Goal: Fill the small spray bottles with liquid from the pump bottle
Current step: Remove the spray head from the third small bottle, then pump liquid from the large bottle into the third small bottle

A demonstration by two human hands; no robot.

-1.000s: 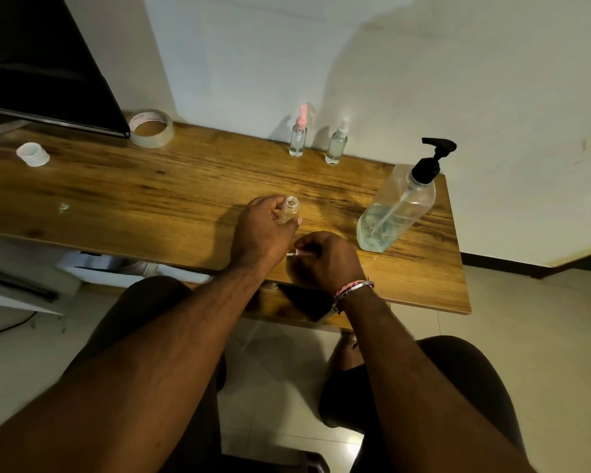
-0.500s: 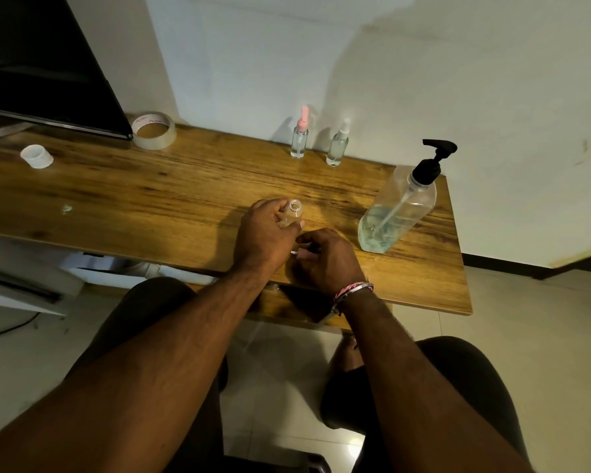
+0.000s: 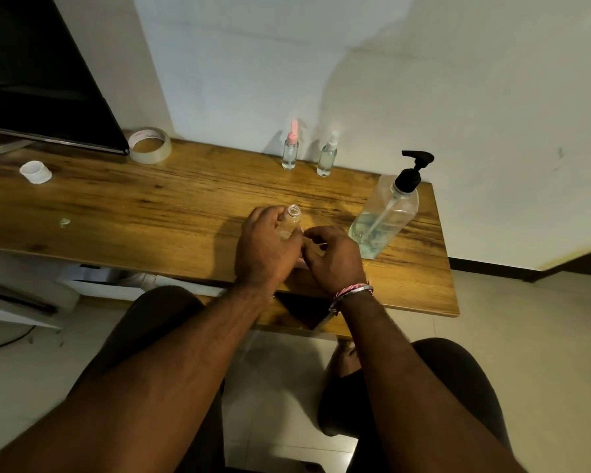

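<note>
My left hand [image 3: 267, 247] grips a small clear spray bottle [image 3: 292, 220] with its neck uncapped, standing near the table's front middle. Just right of it, my right hand [image 3: 333, 259] has curled fingers around the bottle's spray cap [image 3: 301, 263]; only a pale tip of it shows between the hands. The large clear pump bottle [image 3: 386, 216] with a black pump stands to the right, about a third full of liquid. Two capped small spray bottles stand at the back by the wall, one with a pink top [image 3: 290, 148] and one with a white top [image 3: 327, 157].
The wooden table [image 3: 151, 206] ends close to the right of the pump bottle. A roll of clear tape [image 3: 150, 145] and a white cap [image 3: 35, 172] lie at the back left, below a dark screen [image 3: 31, 80]. My knees are under the front edge.
My right hand has moved closer to the left hand and the bottle, and the spray cap's tube is now mostly hidden. The left hand keeps the bottle in place.
</note>
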